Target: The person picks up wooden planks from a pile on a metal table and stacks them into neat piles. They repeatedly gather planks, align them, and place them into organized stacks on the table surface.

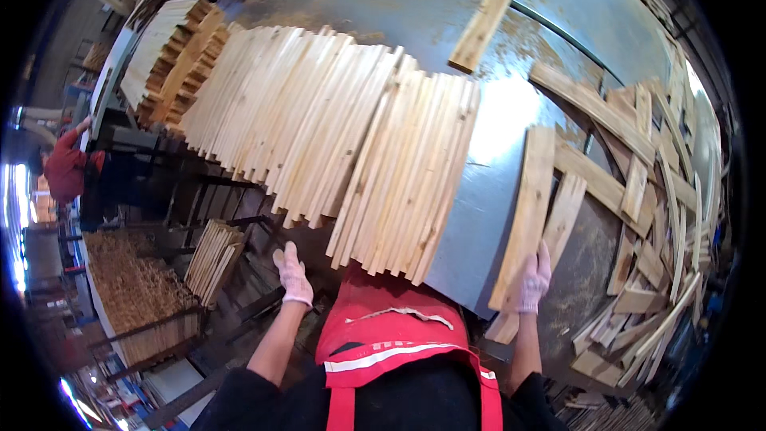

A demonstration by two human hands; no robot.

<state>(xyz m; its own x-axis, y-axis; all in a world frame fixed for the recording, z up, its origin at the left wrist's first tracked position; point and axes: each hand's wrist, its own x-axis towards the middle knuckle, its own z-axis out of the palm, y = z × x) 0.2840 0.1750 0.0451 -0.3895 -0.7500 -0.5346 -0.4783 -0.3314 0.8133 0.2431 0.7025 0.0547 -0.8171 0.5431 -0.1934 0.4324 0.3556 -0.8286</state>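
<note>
Our right hand [535, 278] closes its grip on a plank [527, 215] at the tabletop's [471, 239] near edge; our left hand [293, 273], fingers spread, holds nothing. We should keep it parallel to the stacked slats [351, 136].

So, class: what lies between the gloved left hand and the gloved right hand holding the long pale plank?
Head view: slanted pale wooden slats overhanging the grey table.
</note>
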